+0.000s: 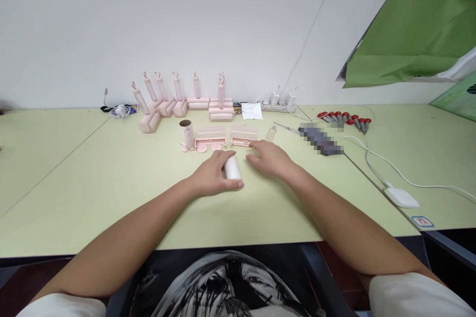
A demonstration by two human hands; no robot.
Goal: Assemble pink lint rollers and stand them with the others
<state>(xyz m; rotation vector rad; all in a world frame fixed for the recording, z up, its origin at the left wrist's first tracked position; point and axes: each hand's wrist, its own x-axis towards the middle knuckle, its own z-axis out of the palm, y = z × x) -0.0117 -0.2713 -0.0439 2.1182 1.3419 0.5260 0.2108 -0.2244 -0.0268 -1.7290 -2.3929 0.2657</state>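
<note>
A white roll (233, 168) lies on the table, with my left hand (214, 176) closed around it, thumb at the near end and fingers at the far end. To its right, my right hand (270, 158) has its fingers apart, with fingertips at the edge of a pink tray-like part (242, 142); no grasp shows. Another pink part (210, 142) sits further left, beside small round pink pieces (202, 148). Clear covers (243, 132) lie behind them. A hollow tube (185, 131) stands at the left, a clear handle (271, 133) at the right.
Several pink rollers with upright handles (179, 108) line the wall. A power strip (278, 108) and white paper (252, 111) are at the back. Rightward lie a blurred dark object (320, 139), red-capped items (344, 118), cables and a white charger (401, 197).
</note>
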